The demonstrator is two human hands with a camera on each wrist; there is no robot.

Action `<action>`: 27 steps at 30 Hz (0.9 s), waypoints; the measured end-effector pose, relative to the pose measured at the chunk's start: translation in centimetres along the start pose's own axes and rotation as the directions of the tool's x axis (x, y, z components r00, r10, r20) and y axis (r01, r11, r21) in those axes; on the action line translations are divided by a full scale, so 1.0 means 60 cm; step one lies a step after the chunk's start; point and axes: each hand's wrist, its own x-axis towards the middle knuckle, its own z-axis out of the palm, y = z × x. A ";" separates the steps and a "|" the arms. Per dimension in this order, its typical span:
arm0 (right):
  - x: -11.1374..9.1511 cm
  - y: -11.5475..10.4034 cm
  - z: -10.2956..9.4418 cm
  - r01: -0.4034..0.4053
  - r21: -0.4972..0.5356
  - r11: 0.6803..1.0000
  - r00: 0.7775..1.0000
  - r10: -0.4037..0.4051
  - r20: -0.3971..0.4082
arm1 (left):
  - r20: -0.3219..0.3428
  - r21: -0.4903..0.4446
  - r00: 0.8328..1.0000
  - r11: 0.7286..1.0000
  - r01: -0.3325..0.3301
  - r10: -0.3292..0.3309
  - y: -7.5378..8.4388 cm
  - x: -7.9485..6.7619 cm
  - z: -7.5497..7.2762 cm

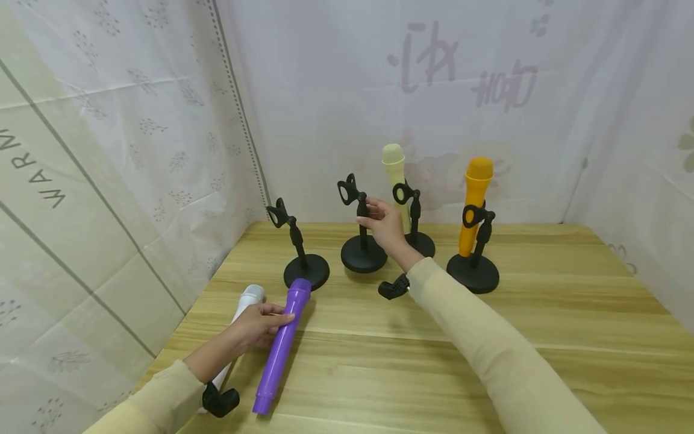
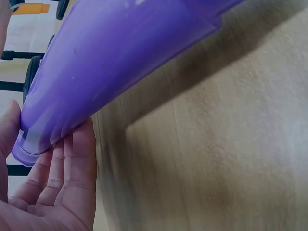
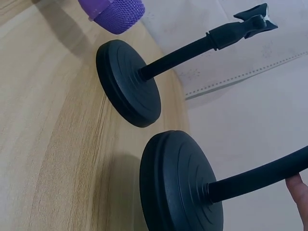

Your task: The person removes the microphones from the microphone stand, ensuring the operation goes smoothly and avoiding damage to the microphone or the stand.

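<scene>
My left hand (image 1: 260, 325) pinches a purple microphone (image 1: 283, 346) between thumb and fingers; its head points away from me, toward the leftmost black microphone stand (image 1: 306, 271). In the left wrist view, the fingertips (image 2: 83, 137) press against the side of the purple microphone (image 2: 110, 53). With my right hand (image 1: 386, 228) I grip the stem of the middle-left microphone stand (image 1: 363, 253), whose clip holds nothing. That stand's round base (image 3: 180, 185) shows a shadow beside it on the wood in the right wrist view.
A white microphone (image 1: 252, 294) lies at the left, partly behind my left hand. At the back, a pale yellow microphone (image 1: 393, 160) and an orange microphone (image 1: 476, 187) stand upright by two more black stands (image 1: 473, 274). Patterned curtains (image 1: 347, 108) hang behind the wooden table (image 1: 542, 313).
</scene>
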 end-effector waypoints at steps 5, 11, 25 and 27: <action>0.006 0.007 0.006 -0.012 0.014 1.000 1.000 0.011 0.019 | 0.015 -0.018 1.000 1.000 0.016 -0.016 -0.006 0.001 -0.003; 0.009 0.016 0.013 -0.030 -0.006 1.000 0.999 0.031 0.025 | 0.019 -0.026 0.999 0.999 0.034 -0.034 -0.013 0.005 -0.006; 0.019 0.034 0.028 -0.083 0.039 0.996 0.996 0.082 0.030 | 0.005 -0.009 0.999 0.999 0.053 -0.053 -0.020 0.002 -0.004; 0.020 0.037 0.032 -0.088 0.042 0.995 0.996 0.087 0.033 | 0.001 -0.009 0.999 0.999 0.054 -0.054 -0.021 0.002 -0.004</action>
